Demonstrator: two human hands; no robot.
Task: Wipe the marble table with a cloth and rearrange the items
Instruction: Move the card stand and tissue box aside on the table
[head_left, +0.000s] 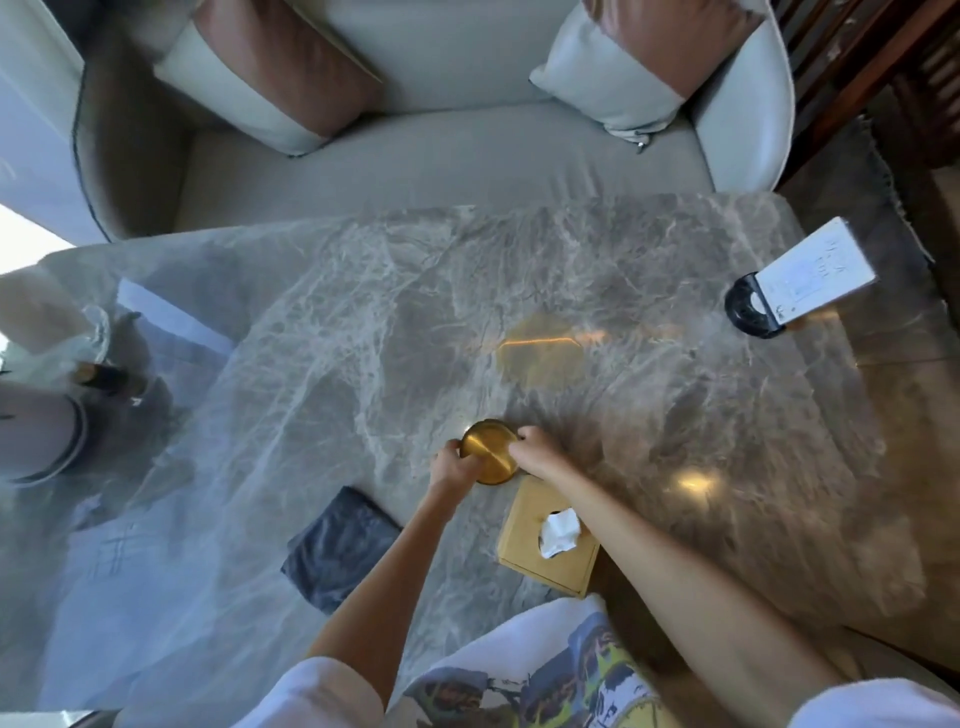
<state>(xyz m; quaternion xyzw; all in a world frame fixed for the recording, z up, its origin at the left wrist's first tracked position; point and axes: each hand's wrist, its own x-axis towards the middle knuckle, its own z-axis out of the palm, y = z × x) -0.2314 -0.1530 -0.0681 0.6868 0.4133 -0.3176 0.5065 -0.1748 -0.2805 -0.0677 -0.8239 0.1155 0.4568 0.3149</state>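
Two sides held: left grip (453, 465), right grip (535, 451) curled on round brushed-gold dish (488, 454) rim; grey-veined marble table (363, 312).

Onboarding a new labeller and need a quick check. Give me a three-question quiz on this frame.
1. True or false: the left hand alone grips the gold dish; the right hand hangs free.
2. Multiple choice: where is the folded dark cloth?
A) under the gold dish
B) on the marble table, beside the left forearm, with neither hand on it
C) in the right hand
3. Fill the gap: the white tissue sticks up from the ____ beside the right forearm.

Key
1. False: both hands grip the dish's rim.
2. B
3. tissue box
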